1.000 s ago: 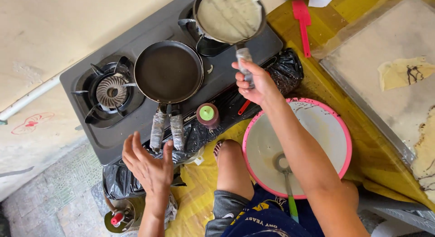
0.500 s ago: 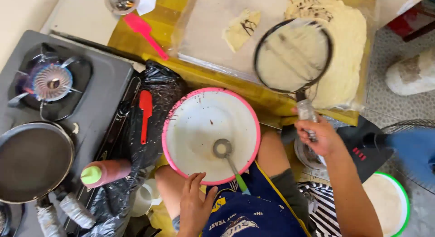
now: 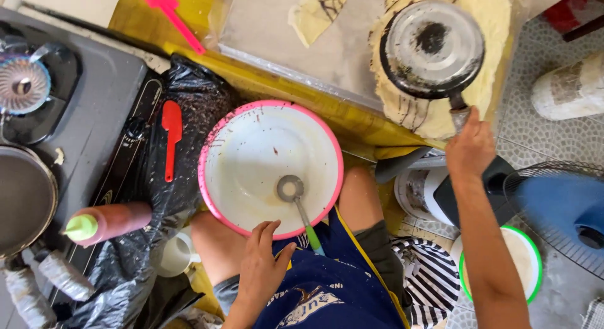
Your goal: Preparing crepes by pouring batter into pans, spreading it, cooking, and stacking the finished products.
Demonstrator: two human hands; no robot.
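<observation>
My right hand (image 3: 470,147) grips the handle of a small pan (image 3: 432,49) turned upside down over a stack of thin pale crepes (image 3: 497,27) on a clear-plastic-covered board (image 3: 314,52). The pan's scorched metal underside faces up. My left hand (image 3: 263,266) rests on my lap with its fingers at the near rim of a white bowl with a pink rim (image 3: 217,178). A ladle with a green handle (image 3: 301,209) lies in the bowl.
A gas stove (image 3: 82,115) with a burner (image 3: 22,86) and a dark frying pan (image 3: 22,200) is at left. A red spatula (image 3: 170,137) lies on black plastic (image 3: 195,108); a squeeze bottle with a green cap (image 3: 107,221) is below. A fan (image 3: 560,209) and a green-rimmed bowl (image 3: 525,266) are at right.
My right hand carried the pan from the stove over to the board and flipped it bottom-up onto the crepe stack. My left hand dropped to the bowl's near rim.
</observation>
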